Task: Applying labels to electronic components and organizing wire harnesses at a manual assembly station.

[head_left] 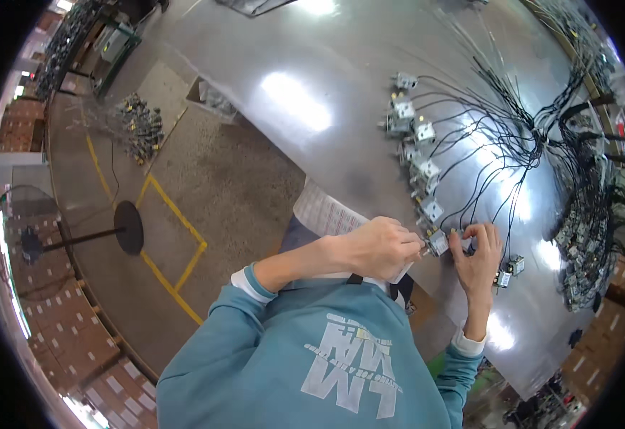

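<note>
A small boxy metal part (437, 243) with a black wire lies between my two hands at the table's near edge. My left hand (380, 248) is closed, its fingertips right at the left side of this part; what they grip is hidden. A pale piece shows just under that hand. On the other side, my right hand (478, 261) curls with thumb and fingers close together, the thumb beside the part's right edge. Something dark sits between those fingers, too small to name. Similar wired metal parts (425, 171) stand in a row beyond.
Black wires (534, 132) gather into a bundle at the right of the shiny metal table (355, 71). Two more metal parts (510, 270) lie beside my right wrist. A large heap of them (584, 250) is at the far right. A stand with a round base (128, 227) is on the floor.
</note>
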A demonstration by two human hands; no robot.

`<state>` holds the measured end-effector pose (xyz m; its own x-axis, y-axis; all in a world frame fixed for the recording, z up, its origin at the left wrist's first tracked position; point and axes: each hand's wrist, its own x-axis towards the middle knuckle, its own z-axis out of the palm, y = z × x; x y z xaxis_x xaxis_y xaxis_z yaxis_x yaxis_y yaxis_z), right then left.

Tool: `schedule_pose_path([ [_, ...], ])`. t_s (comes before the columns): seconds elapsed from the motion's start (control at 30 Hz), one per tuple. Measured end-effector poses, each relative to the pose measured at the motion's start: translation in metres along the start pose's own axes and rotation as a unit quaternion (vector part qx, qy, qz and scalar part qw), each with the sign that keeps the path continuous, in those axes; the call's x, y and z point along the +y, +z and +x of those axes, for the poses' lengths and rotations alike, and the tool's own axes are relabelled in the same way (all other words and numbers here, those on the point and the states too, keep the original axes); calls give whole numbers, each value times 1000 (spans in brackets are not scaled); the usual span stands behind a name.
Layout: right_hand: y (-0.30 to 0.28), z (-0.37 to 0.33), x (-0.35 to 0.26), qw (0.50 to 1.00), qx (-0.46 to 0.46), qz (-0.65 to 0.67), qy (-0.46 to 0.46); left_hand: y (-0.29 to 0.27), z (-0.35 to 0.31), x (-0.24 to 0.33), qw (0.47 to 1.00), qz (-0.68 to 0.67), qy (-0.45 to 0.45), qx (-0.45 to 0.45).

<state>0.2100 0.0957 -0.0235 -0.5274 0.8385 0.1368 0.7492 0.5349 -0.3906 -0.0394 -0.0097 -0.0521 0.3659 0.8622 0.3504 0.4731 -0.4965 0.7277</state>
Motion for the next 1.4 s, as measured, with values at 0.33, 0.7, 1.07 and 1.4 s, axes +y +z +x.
schedule_pose_path([
  [0.33, -23, -35, -35, 962, 130, 231, 68, -82, 36, 17, 992, -15, -125, -10],
  [0.7, 38, -31, -111, 816, 80, 549, 161, -107, 58, 15, 983, -79, -164, -9],
  [1.07, 43, -33, -109, 897, 8, 411, 160, -111, 44, 13, 965, -145, -213, -40],
  [1.4, 28, -25, -114, 903, 93, 389, 157, -114, 42, 17, 962, -130, -238, -35],
])
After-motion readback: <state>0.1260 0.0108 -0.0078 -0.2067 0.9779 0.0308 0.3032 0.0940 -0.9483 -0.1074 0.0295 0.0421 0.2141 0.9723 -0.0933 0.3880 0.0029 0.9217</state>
